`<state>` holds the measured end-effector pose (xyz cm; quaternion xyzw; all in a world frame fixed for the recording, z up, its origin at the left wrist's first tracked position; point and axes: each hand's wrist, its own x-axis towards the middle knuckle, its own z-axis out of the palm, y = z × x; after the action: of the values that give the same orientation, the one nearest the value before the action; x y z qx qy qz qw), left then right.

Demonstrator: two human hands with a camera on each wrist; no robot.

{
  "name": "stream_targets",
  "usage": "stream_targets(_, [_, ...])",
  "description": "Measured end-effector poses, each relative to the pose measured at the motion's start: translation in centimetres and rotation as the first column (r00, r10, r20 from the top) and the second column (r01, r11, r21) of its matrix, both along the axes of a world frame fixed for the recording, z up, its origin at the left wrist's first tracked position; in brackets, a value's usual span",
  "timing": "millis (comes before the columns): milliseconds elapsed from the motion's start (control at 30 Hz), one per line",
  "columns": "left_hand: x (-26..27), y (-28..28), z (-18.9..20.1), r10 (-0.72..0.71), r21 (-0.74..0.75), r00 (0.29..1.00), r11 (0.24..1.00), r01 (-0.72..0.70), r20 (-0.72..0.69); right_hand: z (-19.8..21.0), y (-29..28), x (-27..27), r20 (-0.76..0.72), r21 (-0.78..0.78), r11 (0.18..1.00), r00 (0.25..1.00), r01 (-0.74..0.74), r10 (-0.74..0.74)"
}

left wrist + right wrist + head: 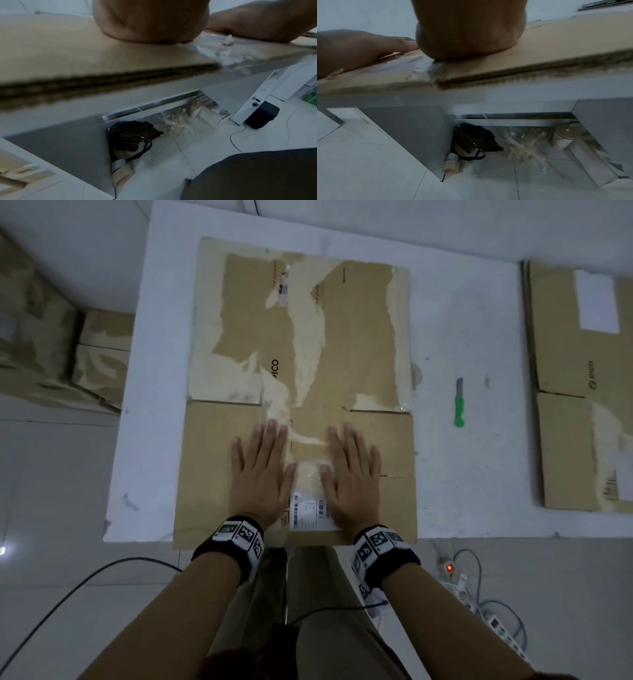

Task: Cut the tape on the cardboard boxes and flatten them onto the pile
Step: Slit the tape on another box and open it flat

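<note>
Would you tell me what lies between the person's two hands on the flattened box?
In the head view, a strip of clear tape and a white shipping label on the flattened box lie between the left hand and right hand.

Your flattened cardboard box (301,364), brown with torn tape patches, lies flat on the table; your green-handled knife (459,404) rests just right.

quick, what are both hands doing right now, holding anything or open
Left hand: open, fingers straight, pressing flat on the flattened cardboard box.
Right hand: open, fingers straight, pressing flat on the same box, holding nothing.
</note>
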<state>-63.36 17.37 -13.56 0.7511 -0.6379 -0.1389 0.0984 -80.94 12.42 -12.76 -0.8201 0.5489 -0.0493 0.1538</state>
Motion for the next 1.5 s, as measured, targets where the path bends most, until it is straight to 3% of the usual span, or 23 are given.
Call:
stream_targets(200, [0.7,-3.3,1.3,0.108,-0.102,0.994,0.989,-0.111,-0.027,0.5,-2.5,1.2,0.037,-0.03,0.995,0.995,0.094,-0.093])
stream_targets(367, [3.1,-12.3,1.5,0.041,-0.104,0.999,0.994,-0.038,0.022,-0.2,-11.4,4.2,-0.042,-0.054,0.994,0.994,0.096,-0.098])
stream_targets(633, [9.1,-25.7,0.4,0.035,0.05,0.999,0.998,-0.033,-0.029,-0.4,-26.1,9.0,-0.002,-0.02,1.0,1.0,0.01,-0.01])
stream_targets(800, [10.7,-29.4,-0.1,0.022,0.01,0.999,1.0,-0.022,-0.028,-1.2,-29.6,10.4,-0.024,-0.061,0.998,1.0,0.017,-0.019])
stream_targets(933, [10.5,-29.3,-0.3,0.022,0.009,1.0,1.0,-0.022,-0.019,-1.1,-29.8,10.2,-0.06,-0.007,1.0,0.998,0.01,-0.01])
stream_targets(1133, [10.5,-28.3,0.4,0.014,0.088,0.997,0.996,-0.008,-0.071,-0.3,-29.6,8.8,-0.001,0.101,0.993,0.998,-0.058,0.059])
stream_targets(1300, [9.6,-18.3,-0.3,0.072,0.031,0.997,0.997,-0.071,-0.021,0.3,-22.0,4.2,0.111,0.059,0.997,0.993,0.041,-0.047])
stream_targets(1500, [8.8,-8.3,0.3,0.315,0.051,0.949,0.948,-0.314,-0.009,0.2,-13.2,-2.1,-0.031,0.043,0.977,0.977,0.21,-0.209])
